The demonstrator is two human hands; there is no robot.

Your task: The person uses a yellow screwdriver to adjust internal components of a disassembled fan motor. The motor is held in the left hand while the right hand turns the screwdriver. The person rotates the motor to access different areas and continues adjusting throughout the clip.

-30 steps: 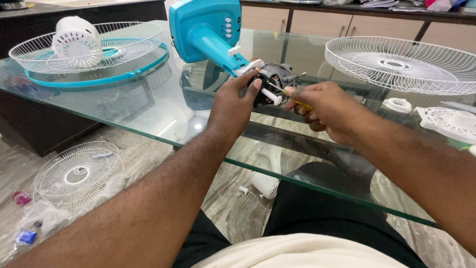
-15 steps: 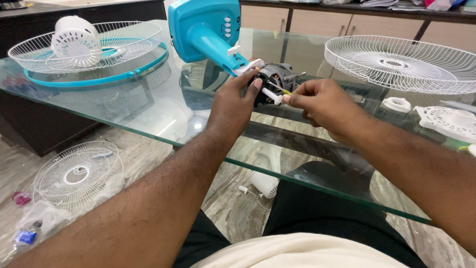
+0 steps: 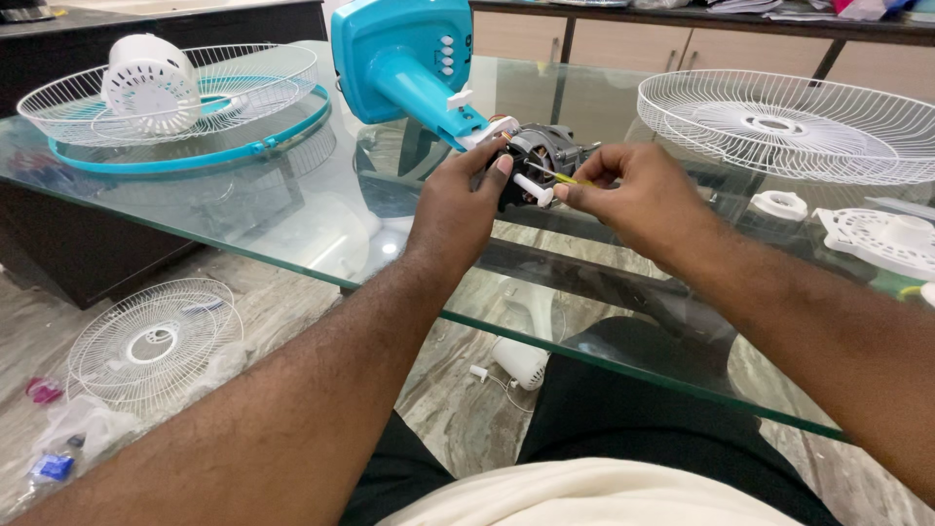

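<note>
1. The motor (image 3: 542, 161) lies bare on the glass table (image 3: 292, 209), at the end of the teal fan body (image 3: 409, 58), which rests on its side.
2. The left hand (image 3: 456, 200) is wrapped round the motor's near side, fingers curled shut on it, thumb up by the white shaft (image 3: 534, 189).
3. The right hand (image 3: 628, 195) pinches a thin yellow wire (image 3: 563, 179) between thumb and fingertips, close against the motor; the other fingers are loosely bent.
4. A white grille (image 3: 779, 122) lies to the right, a second grille (image 3: 170, 93) with a white cover (image 3: 148, 83) to the left, and a third grille (image 3: 151, 346) on the floor.
5. Risks, as I judge them: a hard tug could tear the wire from its joint, since it looks fine and is held near its end.
6. If the left hand's hold loosens, the motor could twist and the fan body slide on the smooth glass.
7. Small white parts (image 3: 881, 239) at the right edge could be knocked off by an elbow.
</note>
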